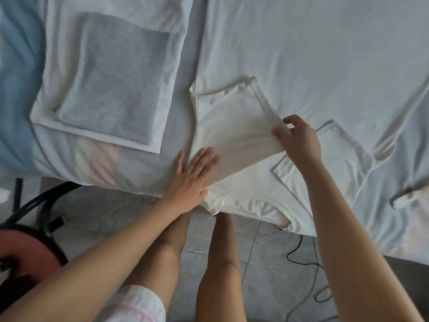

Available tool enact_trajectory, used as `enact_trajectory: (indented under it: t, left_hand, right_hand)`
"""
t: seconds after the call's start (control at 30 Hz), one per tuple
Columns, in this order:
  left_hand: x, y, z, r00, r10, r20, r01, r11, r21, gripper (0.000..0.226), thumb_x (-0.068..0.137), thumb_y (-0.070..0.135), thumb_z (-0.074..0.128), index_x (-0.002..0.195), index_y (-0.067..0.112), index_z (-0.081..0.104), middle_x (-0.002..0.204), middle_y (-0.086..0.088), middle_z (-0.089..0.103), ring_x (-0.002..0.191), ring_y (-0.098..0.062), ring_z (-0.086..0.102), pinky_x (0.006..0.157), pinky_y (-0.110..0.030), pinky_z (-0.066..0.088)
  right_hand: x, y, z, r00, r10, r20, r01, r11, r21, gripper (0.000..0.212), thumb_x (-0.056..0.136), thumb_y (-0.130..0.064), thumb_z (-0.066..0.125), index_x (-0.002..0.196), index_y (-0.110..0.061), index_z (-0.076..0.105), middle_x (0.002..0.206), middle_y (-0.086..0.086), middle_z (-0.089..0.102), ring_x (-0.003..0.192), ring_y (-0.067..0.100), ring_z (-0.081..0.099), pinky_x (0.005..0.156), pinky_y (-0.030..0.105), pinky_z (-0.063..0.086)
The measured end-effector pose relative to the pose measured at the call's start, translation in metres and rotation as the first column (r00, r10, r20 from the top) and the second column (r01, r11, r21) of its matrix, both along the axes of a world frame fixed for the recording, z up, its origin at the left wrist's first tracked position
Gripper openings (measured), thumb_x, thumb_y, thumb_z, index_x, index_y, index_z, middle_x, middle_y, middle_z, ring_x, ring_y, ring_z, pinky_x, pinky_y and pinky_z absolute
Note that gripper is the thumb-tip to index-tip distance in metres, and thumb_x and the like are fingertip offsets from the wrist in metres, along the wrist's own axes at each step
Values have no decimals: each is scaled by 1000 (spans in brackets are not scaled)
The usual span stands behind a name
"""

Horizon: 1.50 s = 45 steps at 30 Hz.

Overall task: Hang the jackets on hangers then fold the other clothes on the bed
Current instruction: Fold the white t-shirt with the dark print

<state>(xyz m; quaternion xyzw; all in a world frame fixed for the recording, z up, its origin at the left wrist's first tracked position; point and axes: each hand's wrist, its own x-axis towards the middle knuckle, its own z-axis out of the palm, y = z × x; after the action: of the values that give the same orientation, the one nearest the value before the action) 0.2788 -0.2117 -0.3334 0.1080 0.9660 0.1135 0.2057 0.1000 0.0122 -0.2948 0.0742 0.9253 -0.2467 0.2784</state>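
While flat on shirt (232,131) near bed edge (111,185), left hand (192,180).

Bare sheet (313,43) lies open toward one o'clock. A folded grey towel (111,77) blocks ten, a chair (27,240) eight, the white T-shirt (232,126) the middle; at four, perhaps a crumpled cloth (405,199).

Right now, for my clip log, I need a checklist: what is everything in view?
Bed: one, white sheet, fills the upper view.
T-shirt: one, white, half folded at the bed's near edge.
Towel: one, grey, folded, on a white folded cloth, left.
Chair: one, black frame, red seat, bottom left.
Cable: one, black, on the floor, right.
Floor: grey tiles, bottom.
Left hand: flat on the T-shirt, wearing a ring.
Right hand: fingers pinch the T-shirt's folded edge.
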Motion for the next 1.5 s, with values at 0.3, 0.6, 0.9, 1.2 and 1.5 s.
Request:
enact_trajectory:
  t: [0.3,0.6,0.9,1.2,1.5]
  left_hand:
    - [16,-8,16,985,-87,147,83,996,36,95,71,24,51,151,27,1,160,-4,-8,146,-21,-12,111,-54,-10]
    - [2,-21,11,939,-99,330,129,989,-71,118,80,37,68,141,29,-32,146,3,-44,135,-16,-40,100,-57,-31]
    - [-110,-10,10,998,62,-29,-65,993,-100,80,92,51,35,151,14,-4,160,-1,-8,147,-15,-8,110,-56,-11]
    - [-124,-23,1,987,24,-161,-43,992,-119,95,82,64,34,151,8,-1,159,-8,-6,147,-21,-1,111,-55,-11]
    - [20,-30,-9,818,-575,31,571,803,-169,113,72,33,68,151,22,-12,159,-3,-14,146,-27,-9,112,-58,-12]
  right_hand:
    - [47,-53,-27,472,776,-418,-707,617,347,60,88,-32,41,145,-11,36,147,9,42,136,28,39,112,43,23]
    - [-45,-23,-53,586,794,-161,-669,587,455,77,87,-71,19,152,-29,12,160,-1,13,146,30,12,111,61,-1]
    - [3,-38,-52,412,868,-278,-699,497,515,71,92,-63,28,150,-22,24,156,3,27,143,30,27,114,55,8]
    - [31,16,-37,680,663,-311,-490,728,479,76,91,-56,33,151,-11,17,157,14,20,145,29,18,116,48,2]
    - [201,110,-29,191,971,-142,-889,233,395,79,90,-58,40,153,-24,7,161,6,2,148,24,5,119,40,9]
